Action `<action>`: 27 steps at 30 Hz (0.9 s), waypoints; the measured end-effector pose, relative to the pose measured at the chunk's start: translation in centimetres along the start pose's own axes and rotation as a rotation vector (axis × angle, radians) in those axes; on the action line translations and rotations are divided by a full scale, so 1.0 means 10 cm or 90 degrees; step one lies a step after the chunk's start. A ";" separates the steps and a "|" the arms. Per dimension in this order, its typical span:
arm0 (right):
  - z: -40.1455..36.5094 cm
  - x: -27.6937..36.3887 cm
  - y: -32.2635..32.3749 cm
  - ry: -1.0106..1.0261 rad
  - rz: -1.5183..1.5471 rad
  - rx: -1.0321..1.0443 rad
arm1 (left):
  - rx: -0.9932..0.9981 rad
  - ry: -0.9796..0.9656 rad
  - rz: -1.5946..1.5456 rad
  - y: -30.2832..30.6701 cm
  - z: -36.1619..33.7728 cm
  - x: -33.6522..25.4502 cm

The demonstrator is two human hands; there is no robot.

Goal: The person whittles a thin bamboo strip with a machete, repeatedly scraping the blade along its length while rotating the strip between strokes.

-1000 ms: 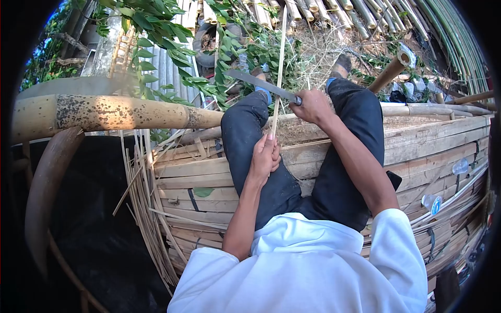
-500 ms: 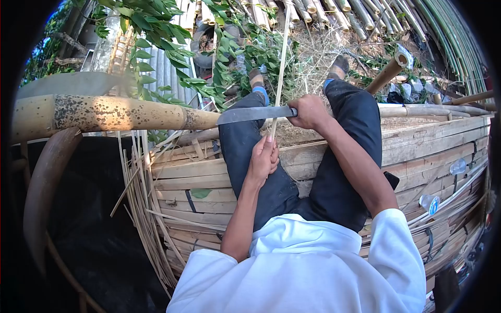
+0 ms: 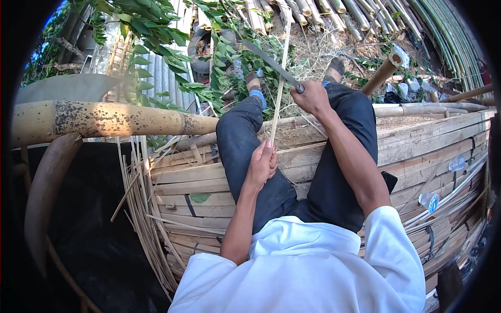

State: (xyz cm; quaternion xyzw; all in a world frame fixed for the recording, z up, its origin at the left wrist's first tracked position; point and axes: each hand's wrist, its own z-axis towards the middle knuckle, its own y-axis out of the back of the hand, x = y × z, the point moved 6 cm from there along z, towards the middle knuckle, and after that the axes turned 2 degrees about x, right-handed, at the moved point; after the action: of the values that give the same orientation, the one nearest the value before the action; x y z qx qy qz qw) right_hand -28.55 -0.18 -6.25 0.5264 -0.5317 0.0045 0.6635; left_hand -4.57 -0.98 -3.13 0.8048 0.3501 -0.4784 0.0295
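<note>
My left hand (image 3: pixel 262 163) is closed round the lower end of a thin pale bamboo strip (image 3: pixel 282 88), which points up and away from me. In my right hand (image 3: pixel 313 97) is the handle of a machete (image 3: pixel 269 61), gripped over my right knee. Its long grey blade slants up to the left and crosses the strip partway along, edge turned narrow to my view. Below the strip are my legs in dark trousers (image 3: pixel 242 141).
I sit on stacked bamboo slats (image 3: pixel 412 136). A thick bamboo pole (image 3: pixel 120 113) lies at the left, above a bundle of thin strips (image 3: pixel 148 208). Plastic cups (image 3: pixel 428 202) sit at the right. Leafy branches (image 3: pixel 151 31) hang ahead, with cut bamboo poles (image 3: pixel 360 18) beyond.
The machete has moved forward along the strip, away from my left hand, and its blade has swung from nearly level to slanting up left. My left hand has stayed in place.
</note>
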 end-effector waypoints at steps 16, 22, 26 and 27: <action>0.06 0.07 0.27 0.073 0.109 -0.093 | 0.005 -0.036 0.063 -0.09 -0.26 0.01; 0.01 0.14 0.29 0.171 0.107 -0.130 | -0.006 -0.043 0.058 -0.05 -0.42 0.10; -0.02 0.19 0.31 0.208 0.166 -0.128 | -0.013 -0.067 0.096 -0.04 -0.50 0.09; 0.00 0.17 0.32 0.194 0.156 -0.146 | -0.018 -0.060 0.082 -0.03 -0.53 0.11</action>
State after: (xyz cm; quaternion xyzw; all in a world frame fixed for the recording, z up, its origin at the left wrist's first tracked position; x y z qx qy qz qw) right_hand -29.60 0.34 -2.86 0.3720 -0.4822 0.1040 0.7863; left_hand -0.52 1.86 -1.04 0.8018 0.3021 -0.5081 0.0879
